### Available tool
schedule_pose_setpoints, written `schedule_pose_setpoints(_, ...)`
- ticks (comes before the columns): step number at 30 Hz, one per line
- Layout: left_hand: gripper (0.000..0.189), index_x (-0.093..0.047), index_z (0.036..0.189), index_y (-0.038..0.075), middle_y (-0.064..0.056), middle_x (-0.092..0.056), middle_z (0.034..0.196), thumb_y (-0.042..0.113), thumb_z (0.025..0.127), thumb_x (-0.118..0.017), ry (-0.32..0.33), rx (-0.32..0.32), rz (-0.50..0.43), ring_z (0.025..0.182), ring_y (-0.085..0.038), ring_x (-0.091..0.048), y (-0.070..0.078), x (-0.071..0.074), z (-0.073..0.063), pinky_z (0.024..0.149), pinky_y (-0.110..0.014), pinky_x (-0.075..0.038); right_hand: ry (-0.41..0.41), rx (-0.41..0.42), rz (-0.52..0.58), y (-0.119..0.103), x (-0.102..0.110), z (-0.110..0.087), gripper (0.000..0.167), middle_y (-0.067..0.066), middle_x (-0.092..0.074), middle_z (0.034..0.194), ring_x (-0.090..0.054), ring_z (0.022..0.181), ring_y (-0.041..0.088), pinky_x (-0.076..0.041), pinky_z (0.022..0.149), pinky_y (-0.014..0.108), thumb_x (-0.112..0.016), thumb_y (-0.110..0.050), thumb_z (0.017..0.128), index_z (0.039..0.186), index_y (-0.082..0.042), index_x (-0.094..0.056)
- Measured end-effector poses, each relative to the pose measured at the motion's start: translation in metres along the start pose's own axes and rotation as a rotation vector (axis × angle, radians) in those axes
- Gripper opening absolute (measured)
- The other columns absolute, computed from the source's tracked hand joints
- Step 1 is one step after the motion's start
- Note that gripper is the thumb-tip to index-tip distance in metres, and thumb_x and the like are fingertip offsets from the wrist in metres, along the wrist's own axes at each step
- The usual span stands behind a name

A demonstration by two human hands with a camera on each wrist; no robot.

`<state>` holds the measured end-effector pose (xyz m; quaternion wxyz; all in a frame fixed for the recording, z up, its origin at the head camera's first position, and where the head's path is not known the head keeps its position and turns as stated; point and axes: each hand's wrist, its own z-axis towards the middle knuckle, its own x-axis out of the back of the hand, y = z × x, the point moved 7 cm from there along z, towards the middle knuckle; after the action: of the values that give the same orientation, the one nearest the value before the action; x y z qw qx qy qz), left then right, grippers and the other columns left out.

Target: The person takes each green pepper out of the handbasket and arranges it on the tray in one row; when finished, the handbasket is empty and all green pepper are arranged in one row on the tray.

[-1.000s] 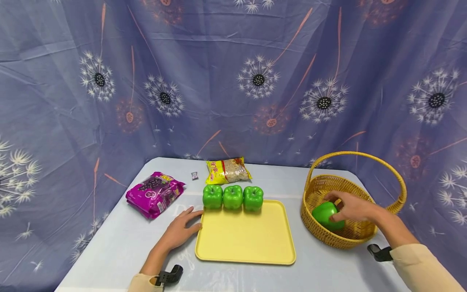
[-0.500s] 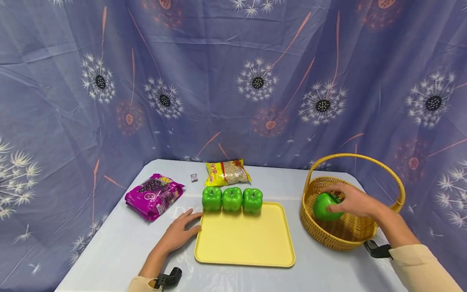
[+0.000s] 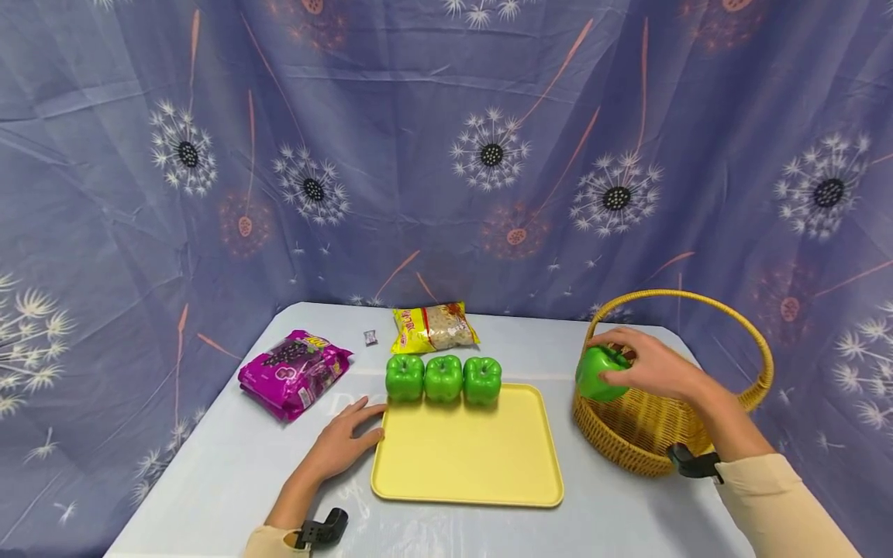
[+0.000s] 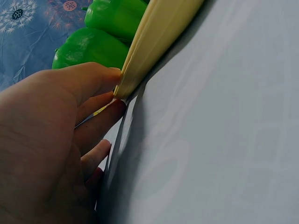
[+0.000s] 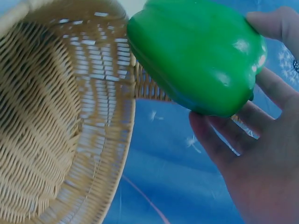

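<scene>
My right hand [image 3: 645, 360] grips a green bell pepper [image 3: 600, 373], thumb on one side and fingers on the other, over the left rim of a wicker basket [image 3: 645, 418]. In the right wrist view, the pepper [image 5: 196, 56] shows raised above the basket's rim [image 5: 128, 121]. A yellow tray [image 3: 467, 457] lies mid-table, with three green bell peppers [image 3: 443, 378] lined up along its back edge. At the tray's left edge rests my left hand [image 3: 342, 442], its fingers loosely extended. Its fingertips touch the tray's outer wall [image 4: 154, 42] in the left wrist view.
A purple packet [image 3: 296, 374] lies at the table's left. Behind the row of peppers is a yellow snack bag [image 3: 436, 327], and a tiny sachet [image 3: 370, 337] lies to its left. The basket's tall handle [image 3: 753, 333] arches over it. A patterned curtain [image 3: 418, 155] hangs behind.
My right hand has lifted the pepper from inside the basket up and left to the basket's left rim. The left hand has stayed at the tray's edge.
</scene>
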<state>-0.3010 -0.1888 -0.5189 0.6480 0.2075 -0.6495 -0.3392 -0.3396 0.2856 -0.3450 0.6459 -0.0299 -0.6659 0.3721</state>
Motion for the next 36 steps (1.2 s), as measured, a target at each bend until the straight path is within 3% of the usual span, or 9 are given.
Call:
schedule_pose_setpoints(8, 0.045, -0.058, 0.135, 0.028, -0.012, -0.035, 0.151, 0.039, 0.091, -0.065, 0.007, -0.004, -0.005, 0.137, -0.040, -0.029, 0.002, 0.000, 0.002, 0.105, -0.064, -0.024, 0.064, 0.069, -0.003, -0.015, -0.008, 0.020, 0.054, 0.005, -0.059, 0.118, -0.058, 0.098, 0.023, -0.052, 0.078, 0.041, -0.078, -0.034, 0.081, 0.128, -0.013, -0.060)
schedule_pose_setpoints(20, 0.045, -0.058, 0.135, 0.029, -0.013, -0.034, 0.151, 0.039, 0.092, -0.065, 0.008, -0.012, -0.007, 0.137, -0.040, -0.030, 0.001, -0.001, -0.001, 0.105, -0.064, -0.024, 0.041, 0.136, -0.019, -0.027, -0.048, 0.047, 0.052, 0.006, -0.059, 0.121, -0.056, 0.104, 0.024, -0.050, 0.082, 0.043, -0.079, -0.033, 0.080, 0.126, -0.016, -0.062)
schedule_pose_setpoints(36, 0.046, -0.057, 0.135, 0.030, -0.012, -0.034, 0.152, 0.040, 0.091, -0.065, 0.001, -0.010, 0.001, 0.137, -0.040, -0.029, 0.000, 0.000, 0.001, 0.105, -0.065, -0.024, 0.045, 0.108, -0.115, -0.021, -0.086, 0.062, 0.053, 0.007, -0.059, 0.121, -0.053, 0.111, 0.029, -0.047, 0.086, 0.048, -0.079, -0.039, 0.079, 0.126, -0.018, -0.064)
